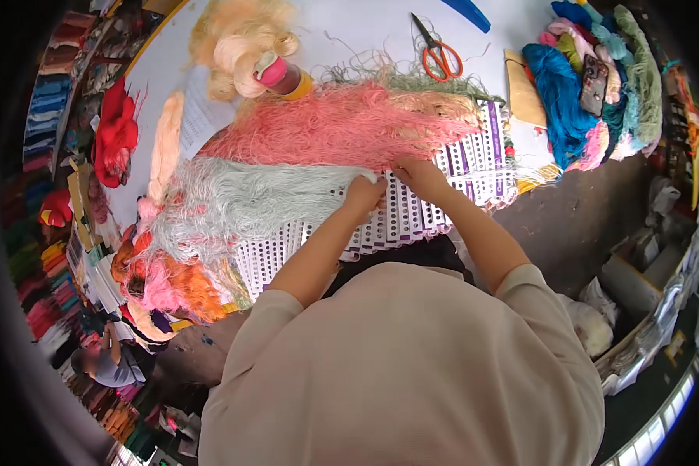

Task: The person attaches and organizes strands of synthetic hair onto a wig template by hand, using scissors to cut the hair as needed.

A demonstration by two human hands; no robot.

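Beige shirt point(400, 349) of the worker fills the lower centre of the frame, forearms extended toward the middle. Left hand point(363, 196), just right of centre, is at the right end of a loose bundle of white thread point(264, 194); its fingers are curled, but whether they pinch the strands cannot be told. Right hand point(421, 179), just beside it, bends over the upper part of a row of perforated cards point(396, 221); its fingers are bent inward, their grip too small to tell. The white thread lies left of centre, partly over the cards. Pink thread point(311, 120) lies above it, spread toward centre right. On the white tabletop point(349, 27) beyond: a thread cone point(281, 78) on its side and a peach skein point(241, 39) at upper left; orange-handled scissors point(441, 60), blades parted, at upper right. Blue skein point(555, 85) and phone point(594, 84) occupy the far upper right. Red skein point(116, 132) lies at left. Another person point(113, 361) is at lower left, well apart.
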